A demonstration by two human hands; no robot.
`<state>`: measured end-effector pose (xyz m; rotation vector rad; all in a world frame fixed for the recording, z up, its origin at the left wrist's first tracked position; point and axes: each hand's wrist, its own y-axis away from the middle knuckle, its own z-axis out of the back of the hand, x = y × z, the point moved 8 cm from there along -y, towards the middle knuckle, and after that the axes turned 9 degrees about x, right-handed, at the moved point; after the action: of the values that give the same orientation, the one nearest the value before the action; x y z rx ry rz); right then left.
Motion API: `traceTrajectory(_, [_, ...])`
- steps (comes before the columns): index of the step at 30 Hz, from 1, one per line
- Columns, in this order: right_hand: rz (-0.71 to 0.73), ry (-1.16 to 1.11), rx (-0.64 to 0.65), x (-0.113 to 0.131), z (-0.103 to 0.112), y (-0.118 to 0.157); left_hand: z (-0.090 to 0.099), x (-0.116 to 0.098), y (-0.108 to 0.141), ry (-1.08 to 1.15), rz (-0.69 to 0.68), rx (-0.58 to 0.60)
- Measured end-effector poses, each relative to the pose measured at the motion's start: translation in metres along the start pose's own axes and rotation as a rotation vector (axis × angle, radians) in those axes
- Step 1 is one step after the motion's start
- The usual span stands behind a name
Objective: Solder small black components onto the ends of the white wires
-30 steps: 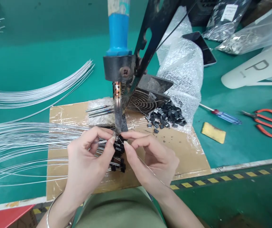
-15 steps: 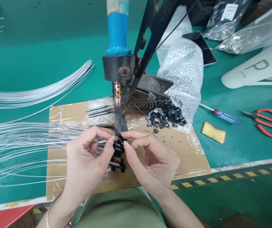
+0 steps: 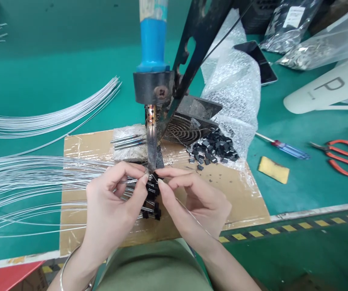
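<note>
A soldering iron [image 3: 152,46] with a blue handle points straight down from its black stand. Just under its tip, my left hand [image 3: 113,206] pinches the end of a thin white wire between thumb and forefinger. My right hand [image 3: 196,202] pinches a thin strand of solder wire [image 3: 192,215], which trails back across that hand toward the wrist. Its fingertips nearly meet those of the left, so the small joint between them is mostly hidden. Below the fingertips lie several wires with black connectors [image 3: 152,190] on their ends.
Cardboard [image 3: 240,204] covers the work area. Long white wires [image 3: 25,178] spread leftward. Loose black connector pieces [image 3: 213,147] are piled beside a round fan grille [image 3: 181,129] and bubble wrap [image 3: 237,93]. Farther right are a screwdriver [image 3: 292,149], yellow sponge [image 3: 273,169] and red-handled scissors [image 3: 346,155].
Both hands keep nearly the same pinch under the iron tip. The whole view has shifted slightly; no thing is visibly picked up or let go.
</note>
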<state>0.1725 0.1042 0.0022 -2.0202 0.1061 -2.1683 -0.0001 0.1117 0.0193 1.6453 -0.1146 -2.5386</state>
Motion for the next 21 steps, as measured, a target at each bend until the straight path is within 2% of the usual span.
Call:
traceTrajectory(12, [-0.016, -0.053, 0.024, -0.006, -0.001, 0.003, -0.003, 0.004, -0.002, 0.064, 0.001, 0.025])
traceTrajectory(15, [-0.044, -0.080, -0.096, -0.005, 0.014, 0.005, -0.003, 0.009, 0.001, 0.051, 0.019, 0.023])
traceTrajectory(17, [-0.035, -0.139, -0.177, 0.004, 0.028, 0.007, -0.001, 0.012, 0.004, 0.005, 0.021, 0.016])
traceTrajectory(18, [-0.034, -0.214, -0.162, 0.011, 0.032, 0.008, 0.000, 0.013, 0.005, -0.029, 0.016, 0.013])
traceTrajectory(19, [-0.033, -0.315, -0.082, 0.018, 0.031, 0.008, 0.001, 0.014, 0.006, -0.070, 0.002, 0.011])
traceTrajectory(20, [-0.049, -0.362, 0.077, 0.026, 0.025, 0.009, 0.002, 0.014, 0.007, -0.111, -0.026, 0.011])
traceTrajectory(21, [-0.077, -0.361, 0.141, 0.032, 0.027, 0.013, 0.001, 0.014, 0.008, -0.152, -0.060, 0.017])
